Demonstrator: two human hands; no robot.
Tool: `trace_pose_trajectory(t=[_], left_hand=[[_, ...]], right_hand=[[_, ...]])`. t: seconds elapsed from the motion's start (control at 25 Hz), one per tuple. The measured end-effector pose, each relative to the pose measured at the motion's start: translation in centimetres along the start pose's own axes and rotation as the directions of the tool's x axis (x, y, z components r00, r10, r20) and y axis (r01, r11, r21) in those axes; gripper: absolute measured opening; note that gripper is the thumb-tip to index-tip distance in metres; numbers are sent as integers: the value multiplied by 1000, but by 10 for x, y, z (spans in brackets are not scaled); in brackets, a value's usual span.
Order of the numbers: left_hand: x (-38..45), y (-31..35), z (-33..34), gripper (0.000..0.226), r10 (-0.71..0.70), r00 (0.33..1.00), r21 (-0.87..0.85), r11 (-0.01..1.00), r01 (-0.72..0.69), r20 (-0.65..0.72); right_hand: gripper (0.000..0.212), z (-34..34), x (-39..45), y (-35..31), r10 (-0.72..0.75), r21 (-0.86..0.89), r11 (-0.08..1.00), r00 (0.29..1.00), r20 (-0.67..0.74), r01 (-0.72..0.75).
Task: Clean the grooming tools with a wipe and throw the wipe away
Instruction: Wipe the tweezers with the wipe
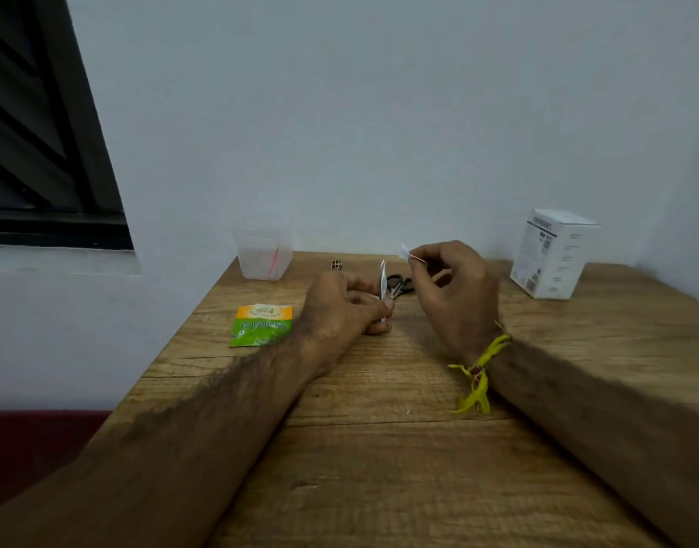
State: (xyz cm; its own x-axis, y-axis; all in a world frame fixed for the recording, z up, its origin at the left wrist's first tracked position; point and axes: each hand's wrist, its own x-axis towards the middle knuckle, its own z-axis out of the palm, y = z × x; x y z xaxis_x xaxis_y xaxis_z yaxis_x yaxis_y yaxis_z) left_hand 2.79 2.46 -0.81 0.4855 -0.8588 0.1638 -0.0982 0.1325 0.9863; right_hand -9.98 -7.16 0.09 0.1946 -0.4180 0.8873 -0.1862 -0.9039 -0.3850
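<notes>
My left hand [342, 306] pinches a thin white sachet [382, 284] and holds it upright over the wooden table [379, 448]. Just to the right and a little higher, my right hand [454, 294] pinches a small torn white strip [404, 251] between thumb and forefinger. Small black-handled scissors [403, 285] lie on the table behind the sachet, partly hidden by my hands. A small dark metal tool [336, 265] lies near the far edge.
A green and orange packet [261, 325] lies flat to the left of my left hand. A translucent plastic cup [264, 253] with a pink stick stands at the far left corner. A white cardboard box [553, 253] stands at the far right, by the wall.
</notes>
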Motion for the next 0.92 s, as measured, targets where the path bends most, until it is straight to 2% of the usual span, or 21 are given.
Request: trace_pose_trajectory(t=[0.08,0.24,0.36,0.44,0.52,0.72,0.8,0.92], left_hand=[[2,0,-1,22,-6,1000,-9,1000,6,6],[0,1,-1,20,2,1000,-31,1000,-1,20],[-2,3,-1,22,14,1000,-35,999,-14,19],[-3,4,0,34,0,1000,-44,999,-1,-21],[-3,4,0,43,-3,999,-55,998,0,-44],[-4,6,2,42,23,999,-34,999,-24,-27],[-4,6,1,43,19,999,-34,999,-20,-27],[-7,8,2,43,12,1000,-35,999,-13,-22]], right_hand=[[3,1,1,-3,-85,-27,996,996,40,86],[7,3,-1,-6,-208,-109,965,951,227,237],[11,2,-2,-6,-217,-177,943,924,315,282],[12,3,-2,-6,-190,-234,928,907,375,291],[11,3,-2,-6,-201,-232,927,911,359,296],[11,2,1,-8,-261,-176,942,954,146,284],[10,3,1,-9,-255,-186,940,951,175,287],[11,3,-3,-9,-260,-194,922,906,334,336]])
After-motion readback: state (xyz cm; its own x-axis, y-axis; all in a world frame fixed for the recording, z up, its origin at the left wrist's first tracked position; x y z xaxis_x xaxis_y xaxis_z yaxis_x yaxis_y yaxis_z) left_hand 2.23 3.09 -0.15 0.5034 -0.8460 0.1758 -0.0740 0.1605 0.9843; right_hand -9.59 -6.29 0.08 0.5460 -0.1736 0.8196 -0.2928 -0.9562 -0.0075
